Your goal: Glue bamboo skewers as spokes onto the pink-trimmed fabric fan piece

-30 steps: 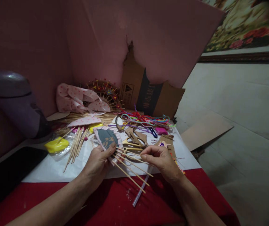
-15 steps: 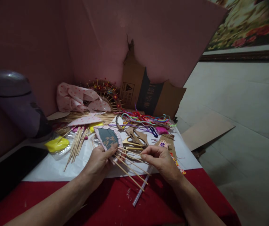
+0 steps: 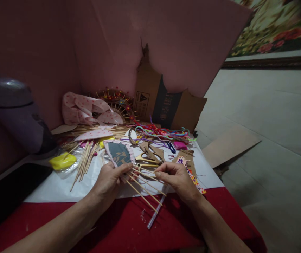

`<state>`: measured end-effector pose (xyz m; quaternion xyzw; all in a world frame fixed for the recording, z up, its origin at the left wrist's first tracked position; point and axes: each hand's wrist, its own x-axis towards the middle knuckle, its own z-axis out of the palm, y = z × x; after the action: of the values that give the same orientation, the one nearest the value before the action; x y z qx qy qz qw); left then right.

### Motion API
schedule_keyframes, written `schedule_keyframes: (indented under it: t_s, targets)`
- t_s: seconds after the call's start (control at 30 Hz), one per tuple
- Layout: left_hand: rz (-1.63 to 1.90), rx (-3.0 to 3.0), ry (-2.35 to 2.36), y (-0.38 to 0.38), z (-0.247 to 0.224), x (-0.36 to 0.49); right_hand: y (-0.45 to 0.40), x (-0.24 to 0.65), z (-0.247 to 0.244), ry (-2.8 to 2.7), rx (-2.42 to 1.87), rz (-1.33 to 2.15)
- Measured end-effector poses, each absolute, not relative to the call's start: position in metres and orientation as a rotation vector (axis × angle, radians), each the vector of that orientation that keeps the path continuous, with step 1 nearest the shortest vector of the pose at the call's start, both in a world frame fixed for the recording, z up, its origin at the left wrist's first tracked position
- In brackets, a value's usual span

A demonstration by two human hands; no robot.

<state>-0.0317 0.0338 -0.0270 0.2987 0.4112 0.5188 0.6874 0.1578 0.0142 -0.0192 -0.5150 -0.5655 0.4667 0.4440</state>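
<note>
In the head view my left hand [image 3: 110,179] is closed on a fan-shaped cardboard piece [image 3: 119,153], dark grey-blue with pink fabric folded over its edges. Several thin wooden sticks [image 3: 146,201] spread from its lower end toward the lower right, and my left thumb lies across their upper ends. My right hand [image 3: 174,177] pinches the outer part of the uppermost stick between thumb and forefinger. Just behind the sticks lie gold-handled scissors [image 3: 147,162], partly covered by brown cardboard scraps. Under the stick tips, a clear glue stick [image 3: 154,218] rests across the paper's edge.
To the left are a bundle of sticks [image 3: 84,161], yellow clay [image 3: 63,161] in plastic, a black phone-like slab [image 3: 18,189] and a purple bottle [image 3: 18,116]. Coloured pipe cleaners [image 3: 161,133], pink dotted fabric [image 3: 80,107] and a torn cardboard sheet [image 3: 166,102] stand behind.
The whole view has shifted slightly. Both hands keep nearly the same hold on the cardboard piece and stick.
</note>
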Motion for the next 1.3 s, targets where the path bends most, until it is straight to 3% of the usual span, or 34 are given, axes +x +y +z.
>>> schedule_keyframes:
  t_s: [0.53,0.83,0.97,1.3]
  targets:
    - [1.193,0.572,0.898,0.041,-0.026,-0.038,0.027,0.166,-0.023,-1.171,-1.219,0.984]
    - [1.125,0.605,0.891,0.043,-0.027,-0.037,0.040,0.151,0.016,-1.680,-1.213,1.055]
    - [1.102,0.646,0.874,0.041,-0.025,-0.037,0.043,0.146,0.003,-1.674,-1.095,1.005]
    - [0.931,0.696,0.904,0.031,-0.020,-0.026,0.032,0.145,-0.018,-1.620,-1.136,1.249]
